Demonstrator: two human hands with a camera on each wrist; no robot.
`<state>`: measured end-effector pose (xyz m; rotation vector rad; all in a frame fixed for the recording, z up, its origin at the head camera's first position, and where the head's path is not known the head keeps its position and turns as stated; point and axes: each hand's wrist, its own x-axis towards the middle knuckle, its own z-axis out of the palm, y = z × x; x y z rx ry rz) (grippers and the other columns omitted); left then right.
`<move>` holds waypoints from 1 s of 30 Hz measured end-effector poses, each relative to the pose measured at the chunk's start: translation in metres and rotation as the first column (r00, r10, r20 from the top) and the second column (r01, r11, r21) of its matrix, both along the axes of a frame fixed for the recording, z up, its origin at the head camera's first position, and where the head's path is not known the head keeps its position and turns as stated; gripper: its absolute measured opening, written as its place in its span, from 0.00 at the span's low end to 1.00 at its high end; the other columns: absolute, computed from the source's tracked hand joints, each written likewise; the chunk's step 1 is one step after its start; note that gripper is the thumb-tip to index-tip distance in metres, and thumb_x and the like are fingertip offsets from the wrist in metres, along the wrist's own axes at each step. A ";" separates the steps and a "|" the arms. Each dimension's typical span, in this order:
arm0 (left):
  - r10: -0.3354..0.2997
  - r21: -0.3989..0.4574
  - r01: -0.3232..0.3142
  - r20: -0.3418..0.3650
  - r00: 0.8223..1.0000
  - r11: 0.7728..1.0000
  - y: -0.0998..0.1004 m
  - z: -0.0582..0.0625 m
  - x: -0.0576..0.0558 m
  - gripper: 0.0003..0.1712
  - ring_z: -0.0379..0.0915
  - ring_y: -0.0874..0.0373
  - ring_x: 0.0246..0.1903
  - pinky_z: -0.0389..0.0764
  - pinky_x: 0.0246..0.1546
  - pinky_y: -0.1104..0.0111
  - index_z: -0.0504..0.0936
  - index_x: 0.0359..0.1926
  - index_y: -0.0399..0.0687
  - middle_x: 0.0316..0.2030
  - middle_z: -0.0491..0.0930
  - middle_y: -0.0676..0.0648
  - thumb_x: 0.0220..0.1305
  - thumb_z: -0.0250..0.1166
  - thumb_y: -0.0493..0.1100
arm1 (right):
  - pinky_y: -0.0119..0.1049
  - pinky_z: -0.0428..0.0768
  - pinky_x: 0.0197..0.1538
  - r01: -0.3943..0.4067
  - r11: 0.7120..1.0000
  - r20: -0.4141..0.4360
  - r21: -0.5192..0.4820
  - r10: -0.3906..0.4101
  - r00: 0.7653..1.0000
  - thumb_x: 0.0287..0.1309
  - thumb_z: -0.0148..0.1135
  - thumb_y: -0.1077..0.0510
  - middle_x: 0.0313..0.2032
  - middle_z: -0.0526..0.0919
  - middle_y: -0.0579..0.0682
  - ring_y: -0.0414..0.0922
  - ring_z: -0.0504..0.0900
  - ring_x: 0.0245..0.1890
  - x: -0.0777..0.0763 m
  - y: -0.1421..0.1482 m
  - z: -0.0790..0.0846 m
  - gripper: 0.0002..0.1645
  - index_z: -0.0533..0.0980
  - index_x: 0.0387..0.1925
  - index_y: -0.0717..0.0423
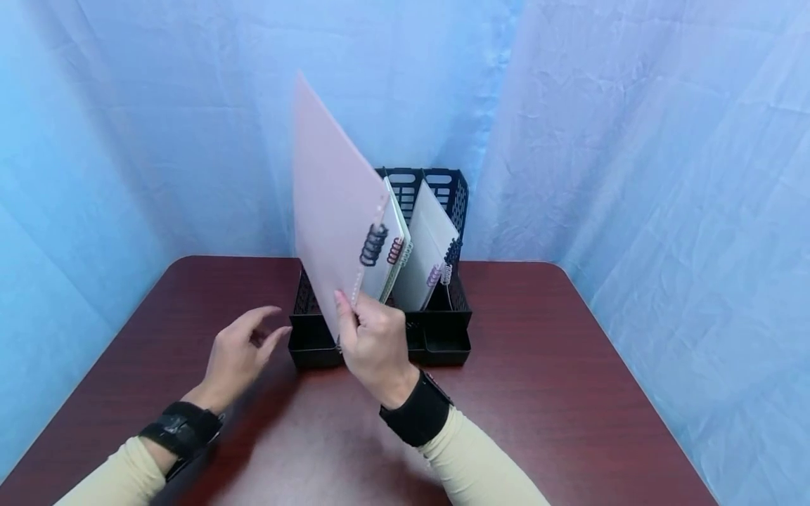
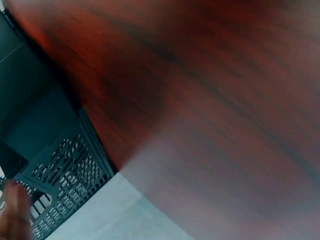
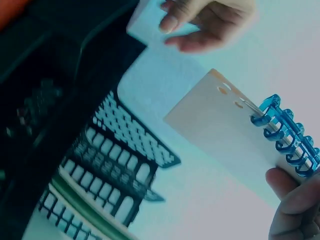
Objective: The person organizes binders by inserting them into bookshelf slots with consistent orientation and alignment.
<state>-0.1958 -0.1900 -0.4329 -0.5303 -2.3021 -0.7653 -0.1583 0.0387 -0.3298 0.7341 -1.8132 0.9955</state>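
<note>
My right hand grips a ring-bound notebook with a pale pink cover by its lower corner, beside the dark binding rings. The notebook stands upright and tilted in front of a black mesh desk organizer. In the right wrist view, the notebook's rings look blue and the right fingers hold it near them. My left hand is beside the organizer's front left corner, thumb and fingers apart, holding nothing. Only a blurred finger shows in the left wrist view.
Several ring-bound notebooks stand leaning in the organizer's slots, behind its small front trays. The organizer sits on a dark red wooden table. Light blue curtains hang behind the table and along its sides.
</note>
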 end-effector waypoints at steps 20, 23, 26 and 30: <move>0.123 0.021 -0.147 0.438 0.891 0.989 0.032 0.004 -0.027 0.29 0.53 0.54 0.12 0.57 0.19 0.64 0.72 0.24 0.48 0.11 0.57 0.52 0.75 0.38 0.58 | 0.29 0.57 0.15 0.192 0.975 -0.061 -0.110 -0.200 0.978 0.64 0.55 0.63 0.13 0.59 0.43 0.36 0.57 0.12 -0.011 0.035 0.024 0.18 0.69 0.17 0.54; 0.117 0.023 -0.143 0.452 0.884 0.989 0.032 0.005 -0.028 0.28 0.51 0.55 0.11 0.55 0.17 0.65 0.66 0.21 0.50 0.10 0.54 0.54 0.75 0.36 0.59 | 0.30 0.60 0.16 0.206 0.975 -0.051 -0.088 -0.211 0.976 0.65 0.54 0.62 0.15 0.61 0.44 0.36 0.60 0.14 -0.020 0.033 0.021 0.16 0.71 0.20 0.55; 0.113 0.028 -0.142 0.467 0.877 0.989 0.032 0.005 -0.027 0.28 0.50 0.55 0.11 0.54 0.17 0.66 0.64 0.20 0.50 0.10 0.55 0.53 0.75 0.37 0.59 | 0.30 0.61 0.17 0.224 0.972 -0.039 -0.074 -0.227 0.973 0.65 0.54 0.61 0.15 0.62 0.44 0.37 0.61 0.14 -0.029 0.030 0.015 0.18 0.69 0.18 0.54; 0.111 0.030 -0.141 0.470 0.876 0.990 0.032 0.005 -0.026 0.27 0.50 0.55 0.11 0.53 0.17 0.66 0.63 0.19 0.51 0.11 0.55 0.52 0.75 0.39 0.55 | 0.29 0.59 0.16 0.236 0.970 -0.017 -0.051 -0.237 0.971 0.66 0.55 0.60 0.14 0.60 0.43 0.36 0.60 0.13 -0.039 0.024 0.005 0.23 0.62 0.14 0.50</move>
